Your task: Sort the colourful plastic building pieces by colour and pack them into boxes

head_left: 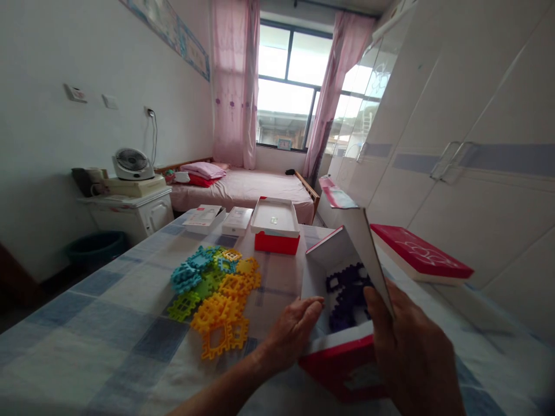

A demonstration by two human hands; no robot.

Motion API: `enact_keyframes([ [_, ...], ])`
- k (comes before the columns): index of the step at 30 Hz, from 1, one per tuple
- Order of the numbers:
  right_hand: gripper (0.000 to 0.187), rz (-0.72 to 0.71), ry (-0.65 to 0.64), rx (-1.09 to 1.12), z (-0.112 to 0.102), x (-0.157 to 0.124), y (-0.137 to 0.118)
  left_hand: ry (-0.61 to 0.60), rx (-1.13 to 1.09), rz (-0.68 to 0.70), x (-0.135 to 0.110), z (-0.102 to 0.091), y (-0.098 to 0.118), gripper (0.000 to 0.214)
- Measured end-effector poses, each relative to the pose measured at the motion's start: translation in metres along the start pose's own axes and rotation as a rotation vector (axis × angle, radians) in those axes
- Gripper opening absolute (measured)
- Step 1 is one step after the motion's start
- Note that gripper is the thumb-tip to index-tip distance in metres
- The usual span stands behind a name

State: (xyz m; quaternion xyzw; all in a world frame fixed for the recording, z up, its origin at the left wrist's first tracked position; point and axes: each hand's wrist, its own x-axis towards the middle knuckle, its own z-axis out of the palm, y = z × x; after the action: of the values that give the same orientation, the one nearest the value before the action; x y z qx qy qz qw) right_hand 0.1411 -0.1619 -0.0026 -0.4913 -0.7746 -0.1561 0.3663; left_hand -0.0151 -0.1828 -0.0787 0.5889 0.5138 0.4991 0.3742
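A red and white cardboard box [336, 364] stands open in front of me, with dark purple plastic building pieces [347, 294] inside. My left hand [295, 326] grips its left wall, fingertips over the rim. On the other side, my right hand [411, 341] is closed on the raised cardboard flap [362, 242], thumb on the inner face; most of its fingers are hidden behind. Left of the box lies a loose pile of toothed plastic pieces: yellow pieces [217, 306], green pieces [184, 305] and blue pieces [187, 277].
A checked cloth covers the table [117, 346]. Farther back are a red box with a white tray [275, 216] on top and two small white boxes [237, 221] [204, 216]. A red lid [418, 251] lies at right, near the wardrobe [468, 115]. Beyond the table stands a bed [260, 188].
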Motion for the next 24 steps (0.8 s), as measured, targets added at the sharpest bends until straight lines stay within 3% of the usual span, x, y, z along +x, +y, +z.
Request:
enact_keyframes([
  [7,0.040,-0.192,-0.154,0.061,-0.010,0.025,-0.018,0.201,0.038,0.022,-0.018,-0.027,-0.007,0.039],
  [14,0.036,-0.485,-0.139,0.274,-0.024,0.049,-0.027,0.457,0.057,0.000,-0.027,-0.064,-0.015,0.034],
  [17,0.035,-0.541,-0.138,0.329,-0.023,0.061,-0.031,0.624,0.165,0.051,-0.021,-0.090,-0.022,0.040],
  [20,0.034,-0.599,-0.159,0.362,-0.018,0.074,-0.035,0.791,0.406,0.083,-0.005,-0.125,-0.031,0.055],
  [24,0.034,-0.697,-0.200,0.390,-0.012,0.093,-0.046,0.745,0.535,0.020,0.020,-0.169,-0.040,0.059],
])
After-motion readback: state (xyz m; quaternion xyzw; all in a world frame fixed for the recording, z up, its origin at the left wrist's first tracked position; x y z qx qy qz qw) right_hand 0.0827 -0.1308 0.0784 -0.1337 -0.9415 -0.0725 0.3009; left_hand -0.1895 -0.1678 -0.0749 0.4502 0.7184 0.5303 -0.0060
